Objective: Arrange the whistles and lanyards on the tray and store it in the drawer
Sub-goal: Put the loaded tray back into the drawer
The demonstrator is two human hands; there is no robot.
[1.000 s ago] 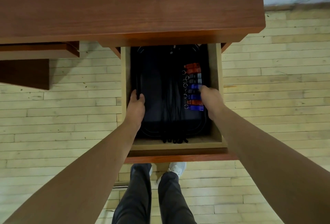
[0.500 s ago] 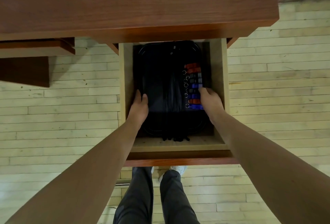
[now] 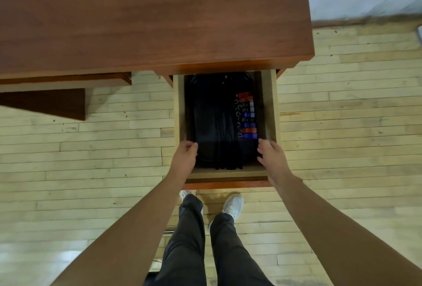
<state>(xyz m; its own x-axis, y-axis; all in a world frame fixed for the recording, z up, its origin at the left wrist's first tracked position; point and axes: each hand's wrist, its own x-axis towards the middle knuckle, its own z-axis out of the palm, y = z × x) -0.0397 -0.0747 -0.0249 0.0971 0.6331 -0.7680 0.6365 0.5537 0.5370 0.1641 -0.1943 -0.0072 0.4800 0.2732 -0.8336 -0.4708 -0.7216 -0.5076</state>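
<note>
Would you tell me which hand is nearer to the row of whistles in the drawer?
Right. The right hand sits just below the whistles, at the tray's right edge; the left hand is across the tray.

1. The tray is black, and the lanyards on it are black too.
2. The whistles are red, grey and blue.
3. The desk is reddish-brown wood.
4. The floor has pale planks.

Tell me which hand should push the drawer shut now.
Probably the right hand: it hangs over the near right corner of the open drawer, close to its front. The left hand is at the tray edge. Either would likely do.
</note>
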